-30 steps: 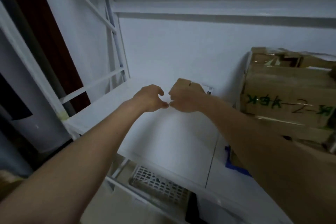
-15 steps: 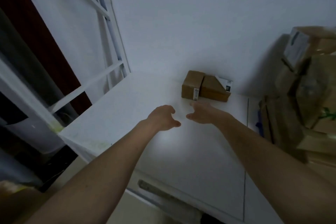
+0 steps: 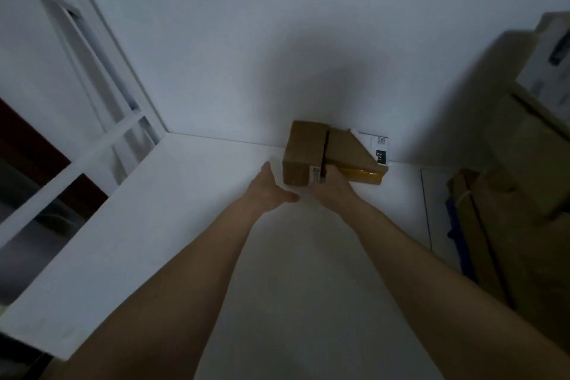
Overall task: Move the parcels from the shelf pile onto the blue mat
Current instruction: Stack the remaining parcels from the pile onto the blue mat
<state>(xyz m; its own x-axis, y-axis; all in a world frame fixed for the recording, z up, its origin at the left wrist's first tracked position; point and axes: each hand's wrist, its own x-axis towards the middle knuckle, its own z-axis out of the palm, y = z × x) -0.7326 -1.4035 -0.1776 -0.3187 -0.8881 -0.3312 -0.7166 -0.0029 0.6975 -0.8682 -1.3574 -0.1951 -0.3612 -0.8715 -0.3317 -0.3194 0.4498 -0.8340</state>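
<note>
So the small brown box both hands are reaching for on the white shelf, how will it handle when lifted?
The small brown box looks like square-edged cardboard, so probably stiff, not floppy. It sits flat and blocky, unlikely to roll or tip. The left hand and right hand flank it easily, so it is likely light, though its contents are unseen.

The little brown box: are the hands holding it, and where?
Not clearly. The left hand and right hand flank the small brown box at its near bottom corners, fingers straight, no grip showing.
</note>
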